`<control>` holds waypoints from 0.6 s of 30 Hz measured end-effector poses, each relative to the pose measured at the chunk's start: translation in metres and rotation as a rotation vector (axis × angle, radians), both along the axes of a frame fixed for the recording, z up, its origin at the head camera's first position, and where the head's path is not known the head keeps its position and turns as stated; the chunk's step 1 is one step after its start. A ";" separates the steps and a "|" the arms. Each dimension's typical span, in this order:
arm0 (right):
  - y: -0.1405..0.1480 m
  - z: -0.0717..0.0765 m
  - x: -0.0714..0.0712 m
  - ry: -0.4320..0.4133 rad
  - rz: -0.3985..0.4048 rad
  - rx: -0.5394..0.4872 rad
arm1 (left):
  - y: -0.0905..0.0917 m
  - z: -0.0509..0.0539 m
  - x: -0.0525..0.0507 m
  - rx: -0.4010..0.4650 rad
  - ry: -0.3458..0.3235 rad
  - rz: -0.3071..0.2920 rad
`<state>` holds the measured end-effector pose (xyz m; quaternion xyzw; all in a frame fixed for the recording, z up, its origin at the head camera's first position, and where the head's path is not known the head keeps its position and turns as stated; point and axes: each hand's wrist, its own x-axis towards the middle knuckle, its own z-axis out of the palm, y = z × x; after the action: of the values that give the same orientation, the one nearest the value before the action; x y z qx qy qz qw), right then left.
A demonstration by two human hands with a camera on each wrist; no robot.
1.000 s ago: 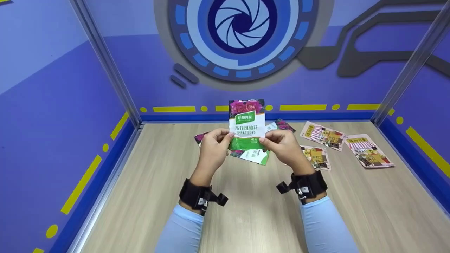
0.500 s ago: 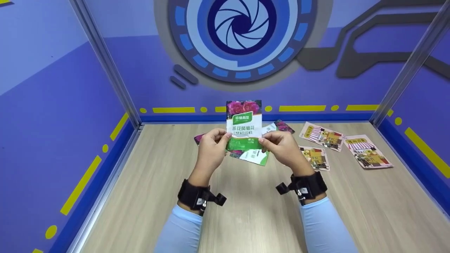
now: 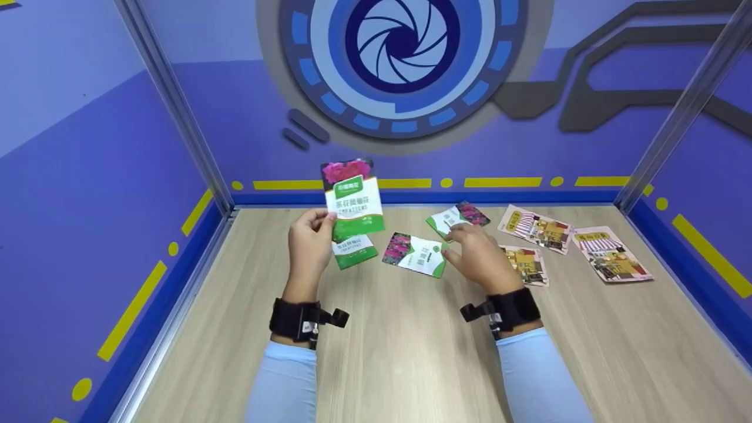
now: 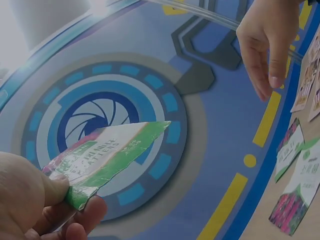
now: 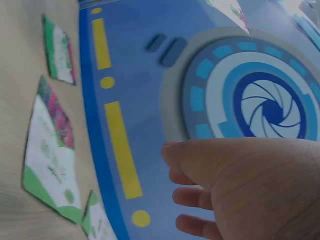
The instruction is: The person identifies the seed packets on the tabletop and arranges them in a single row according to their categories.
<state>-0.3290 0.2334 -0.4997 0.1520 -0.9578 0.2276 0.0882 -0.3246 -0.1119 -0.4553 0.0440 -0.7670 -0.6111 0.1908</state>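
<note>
Packet (image 3: 352,197), head view: up off surface (image 3: 405,352), in front of back wall (image 3: 247,117). L hand (image 3: 309,241) pinches lower L side, thumb on face. R hand (image 3: 479,255) grips nothing, fingers loosely bent over 2 white packs (image 3: 414,255). Green pack (image 3: 354,251) partly hidden below packet; cards (image 3: 613,254) far R. Most room nearside, betw. forearms (image 3: 543,376); back wall limits far reach.

L wrist view: thumb on top, fingers under, at a corner. Free end juts out w/o drooping; prob. v. light, thin, bendy but holds shape, slick, creases easily. Best hold likely a side edge/corner, not mid-face. R hand hangs apart from white packs.

R wrist view: R fingers part-bent, nothing in them; only packet's tip shows, up top.
</note>
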 end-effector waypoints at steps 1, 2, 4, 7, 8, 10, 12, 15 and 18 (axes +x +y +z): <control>-0.001 -0.004 -0.001 -0.009 0.005 0.023 | -0.003 -0.002 -0.001 -0.004 -0.004 0.012; -0.002 -0.008 -0.001 -0.027 0.011 0.037 | -0.007 -0.005 -0.003 -0.006 -0.006 0.022; -0.004 -0.015 -0.002 -0.069 0.020 0.056 | -0.014 -0.010 -0.007 -0.003 -0.011 0.032; -0.007 -0.023 -0.001 -0.162 0.030 0.091 | -0.024 -0.019 -0.013 0.005 -0.028 0.049; -0.008 -0.026 -0.001 -0.192 0.039 0.105 | -0.027 -0.022 -0.014 0.003 -0.039 0.052; -0.010 -0.031 -0.001 -0.248 0.063 0.130 | -0.032 -0.027 -0.017 -0.006 -0.062 0.054; -0.013 -0.036 0.000 -0.288 0.086 0.152 | -0.036 -0.031 -0.018 -0.021 -0.090 0.040; -0.015 -0.041 0.002 -0.320 0.104 0.159 | -0.043 -0.036 -0.021 -0.042 -0.132 0.015; -0.016 -0.044 0.003 -0.341 0.097 0.172 | -0.053 -0.043 -0.024 -0.074 -0.180 0.009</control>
<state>-0.3263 0.2169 -0.5436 0.1644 -0.9662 0.1716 -0.0998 -0.3483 -0.1647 -0.4988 0.0950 -0.8028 -0.5752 0.1253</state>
